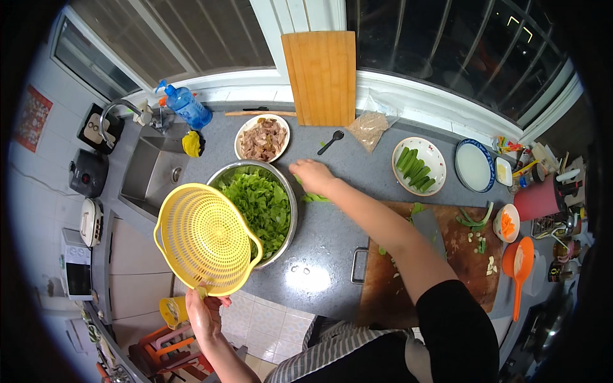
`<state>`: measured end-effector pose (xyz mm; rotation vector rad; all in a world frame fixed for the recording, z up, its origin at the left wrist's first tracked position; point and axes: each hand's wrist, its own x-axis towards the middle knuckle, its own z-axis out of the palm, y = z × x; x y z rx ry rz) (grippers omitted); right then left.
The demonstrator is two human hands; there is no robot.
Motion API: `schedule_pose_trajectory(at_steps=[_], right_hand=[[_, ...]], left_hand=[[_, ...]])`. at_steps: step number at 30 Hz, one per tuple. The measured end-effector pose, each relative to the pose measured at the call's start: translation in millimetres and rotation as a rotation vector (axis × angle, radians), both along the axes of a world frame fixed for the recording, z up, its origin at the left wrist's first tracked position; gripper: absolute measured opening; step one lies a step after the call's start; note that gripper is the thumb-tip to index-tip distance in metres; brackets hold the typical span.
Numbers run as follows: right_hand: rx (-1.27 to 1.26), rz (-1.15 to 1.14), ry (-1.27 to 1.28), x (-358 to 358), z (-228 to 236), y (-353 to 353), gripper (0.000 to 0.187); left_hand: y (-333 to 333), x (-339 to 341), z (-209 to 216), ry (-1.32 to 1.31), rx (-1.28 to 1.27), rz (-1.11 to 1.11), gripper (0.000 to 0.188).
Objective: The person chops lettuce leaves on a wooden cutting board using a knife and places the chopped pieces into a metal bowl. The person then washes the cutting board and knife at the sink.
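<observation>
My left hand grips the rim of an empty yellow colander, tilted so its inside shows. The colander overlaps the left side of a large steel bowl full of chopped leafy greens. Just right of that bowl, my right hand is closed over a green leaf at the counter; the leaf shows below the palm, and the fingertips are partly hidden. Behind the bowl stands a white plate of sliced meat.
A sink lies left. Right are a wooden chopping board with a cleaver under my forearm, a bowl of green pieces, a blue-rimmed dish, and an orange strainer. Another board leans at the window.
</observation>
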<state>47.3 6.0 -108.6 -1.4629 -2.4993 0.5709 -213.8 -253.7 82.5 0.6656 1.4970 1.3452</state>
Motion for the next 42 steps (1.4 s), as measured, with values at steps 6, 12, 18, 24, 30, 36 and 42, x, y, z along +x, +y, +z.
schedule_pose_trajectory(at_steps=[6, 12, 18, 24, 30, 36, 42], right_hand=[[-0.301, -0.08, -0.02, 2.1, 32.3, -60.4, 0.042], [-0.336, -0.127, -0.063, 16.5, 66.7, -86.5, 0.025], [-0.542, -0.405, 0.658, 168.9, 126.2, -176.3, 0.011], [-0.44, -0.873, 0.705, 203.1, 77.7, -269.3, 0.045], [-0.219, -0.965, 1.004, 200.1, 114.3, -301.1, 0.04], [0.016, -0.84, 0.8, 185.3, 111.8, -323.2, 0.029], [-0.058, -0.819, 1.017, 206.7, 91.7, -335.7, 0.029]], left_hand=[[-0.2, -1.8, -16.6, -0.067, -0.013, -0.049, 0.025], [3.0, 14.8, -1.3, -0.058, 0.055, -0.148, 0.027], [6.5, 30.3, -8.7, -0.101, 0.079, -0.215, 0.023], [61.5, 139.0, -34.9, -0.278, -0.121, -0.514, 0.028], [126.5, 214.7, -132.8, -0.219, -0.331, -0.558, 0.048], [202.8, 227.4, -197.8, -0.252, -0.144, -0.492, 0.04], [219.4, 222.4, -174.9, -0.3, -0.27, -0.407, 0.052]])
